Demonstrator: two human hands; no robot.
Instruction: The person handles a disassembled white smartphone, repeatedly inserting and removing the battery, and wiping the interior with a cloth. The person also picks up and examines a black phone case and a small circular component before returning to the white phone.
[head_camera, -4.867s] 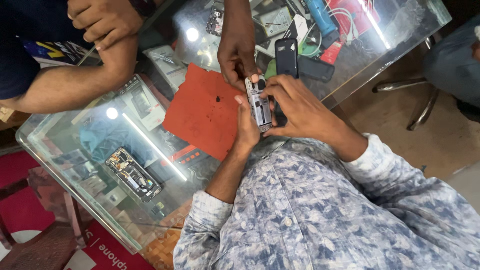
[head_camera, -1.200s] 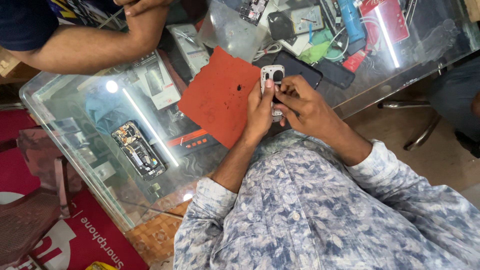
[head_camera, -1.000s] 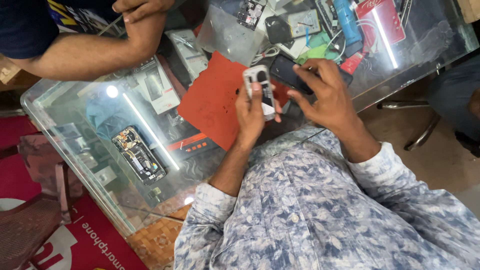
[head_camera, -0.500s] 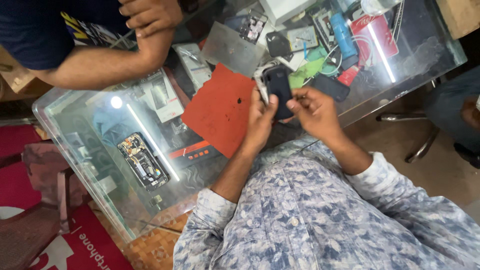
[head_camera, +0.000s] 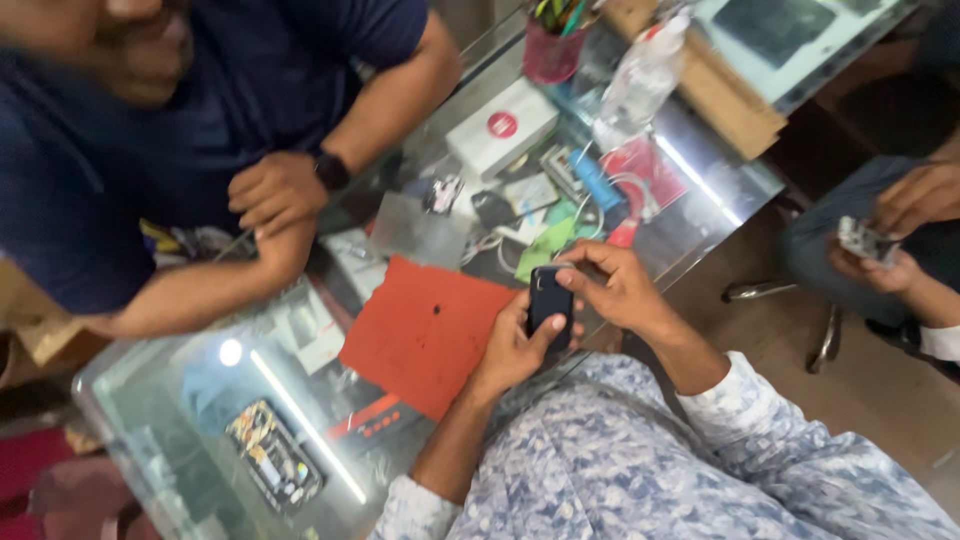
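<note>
phone (head_camera: 550, 305) held just above worktop (head_camera: 180, 400) edge, beside red mat (head_camera: 425, 335) | left hand (head_camera: 515, 345) cradling lower half, thumb on back; right hand (head_camera: 615, 290) pinching top edge | likely light, stiff, smooth-backed, slippery, fragile; best gripped along side edges

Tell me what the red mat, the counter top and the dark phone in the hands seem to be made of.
Red mat: matte, reflection-free, probably rubber or silicone. Counter top: glass, glossy, mirrors light strips and shows items beneath. Dark phone, held by left hand and right hand: smooth dark shell, likely plastic.
</note>
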